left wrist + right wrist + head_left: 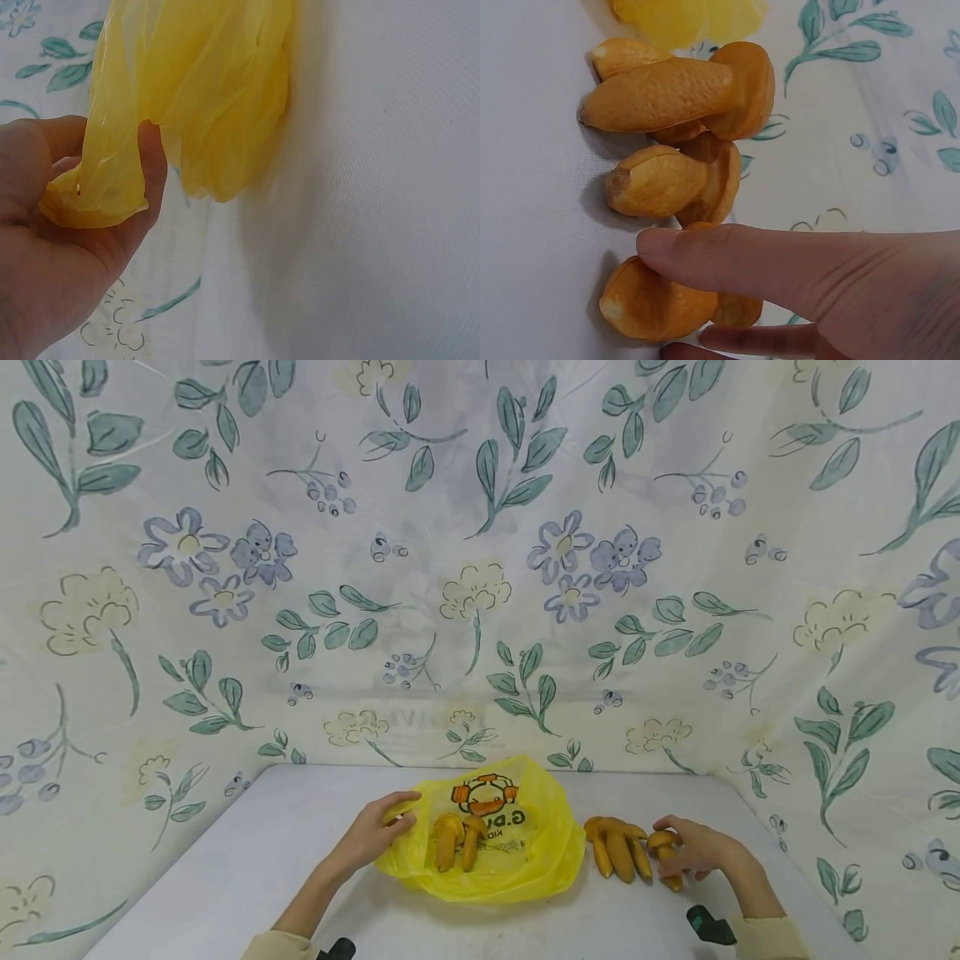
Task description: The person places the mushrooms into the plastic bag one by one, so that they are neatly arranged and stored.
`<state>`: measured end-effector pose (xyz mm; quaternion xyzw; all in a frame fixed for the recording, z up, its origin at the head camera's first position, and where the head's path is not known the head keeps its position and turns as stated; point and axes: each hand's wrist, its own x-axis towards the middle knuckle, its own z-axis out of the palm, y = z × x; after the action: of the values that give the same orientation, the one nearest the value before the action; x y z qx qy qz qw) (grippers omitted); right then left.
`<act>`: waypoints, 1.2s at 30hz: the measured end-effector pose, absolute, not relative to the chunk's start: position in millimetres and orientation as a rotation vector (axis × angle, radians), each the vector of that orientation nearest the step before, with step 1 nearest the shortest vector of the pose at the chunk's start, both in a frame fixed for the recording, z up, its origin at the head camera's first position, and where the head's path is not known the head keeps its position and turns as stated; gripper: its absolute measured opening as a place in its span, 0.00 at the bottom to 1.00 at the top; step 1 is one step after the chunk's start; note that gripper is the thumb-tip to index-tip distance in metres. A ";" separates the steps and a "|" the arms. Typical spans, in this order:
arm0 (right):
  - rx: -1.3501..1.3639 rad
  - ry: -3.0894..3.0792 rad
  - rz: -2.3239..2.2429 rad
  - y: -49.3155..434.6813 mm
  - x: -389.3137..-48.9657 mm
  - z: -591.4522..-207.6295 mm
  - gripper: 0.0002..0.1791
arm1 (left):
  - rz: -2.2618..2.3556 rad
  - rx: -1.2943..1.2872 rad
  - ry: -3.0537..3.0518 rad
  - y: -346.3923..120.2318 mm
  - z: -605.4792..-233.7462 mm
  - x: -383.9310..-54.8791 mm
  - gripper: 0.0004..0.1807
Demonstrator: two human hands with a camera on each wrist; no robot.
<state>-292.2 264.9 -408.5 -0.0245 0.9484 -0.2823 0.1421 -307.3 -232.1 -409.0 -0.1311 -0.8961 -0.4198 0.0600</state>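
Note:
A yellow plastic bag (551, 860) lies with its mouth spread, a cartoon print on its film. My left hand (378, 828) grips the bag's left edge; the left wrist view shows a fold of film (112, 176) between thumb and fingers. Two brown mushrooms (447, 843) are at the bag, their stems toward me. Right of it, several mushrooms (618, 852) sit side by side. At the row's right end, my right hand (693, 846) has its thumb and fingers around one mushroom (656, 304), which still touches the table. Its fingertips are partly hidden.
The white table (300, 810) carries everything and meets a floral-patterned cloth (480, 568) behind and at both sides. Dark wrist devices (710, 925) show below the right hand and beside the left sleeve (281, 946).

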 end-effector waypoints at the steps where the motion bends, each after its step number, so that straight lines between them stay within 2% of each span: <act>1: -0.074 2.737 -0.811 264.3 -292.2 -408.1 0.37 | -1.271 -0.396 -2.713 -232.2 -409.1 -307.3 0.21; 36: -0.079 2.763 -0.818 260.9 -291.5 -410.9 0.38 | -1.263 -0.354 -2.736 -232.1 -408.3 -307.5 0.20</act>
<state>-291.5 260.9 -410.9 -0.0273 0.9504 -0.2815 0.1292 -307.5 -232.1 -408.3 -0.1164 -0.9004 -0.4158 0.0537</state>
